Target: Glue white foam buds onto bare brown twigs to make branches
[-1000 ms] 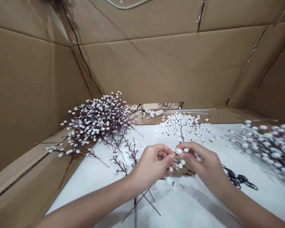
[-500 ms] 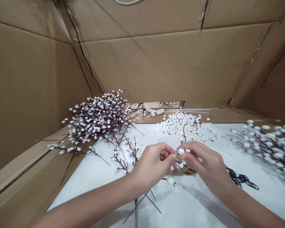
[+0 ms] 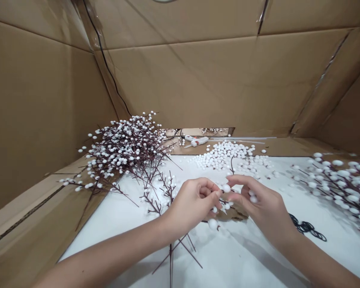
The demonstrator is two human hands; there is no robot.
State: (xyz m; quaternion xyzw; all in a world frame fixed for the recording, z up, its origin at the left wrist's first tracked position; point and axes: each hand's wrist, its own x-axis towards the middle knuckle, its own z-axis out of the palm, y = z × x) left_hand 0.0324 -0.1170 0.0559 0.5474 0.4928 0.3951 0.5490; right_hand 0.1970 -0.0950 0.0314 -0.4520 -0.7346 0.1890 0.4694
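My left hand (image 3: 198,200) pinches a dark brown twig with white berries, near the middle of the white board (image 3: 222,256). One white berry (image 3: 226,188) sits on the twig between my two hands. My right hand (image 3: 255,200) is just right of it, thumb and forefinger apart, with another white berry (image 3: 252,197) against its curled fingers. More berries (image 3: 213,224) hang below my left hand. Bare branched twigs (image 3: 168,188) lie beyond my left forearm.
A large heap of berried twigs (image 3: 129,148) stands at the left, another bunch (image 3: 345,184) at the right. Loose white berries (image 3: 228,154) lie behind my hands, near a glue gun (image 3: 196,141). Black rings (image 3: 309,228) lie right of my right hand. Cardboard walls (image 3: 183,88) surround the board.
My right thumb and forefinger have opened away from the white berry, which now shows on the twig. My left hand keeps its pinch. The view has shifted slightly.
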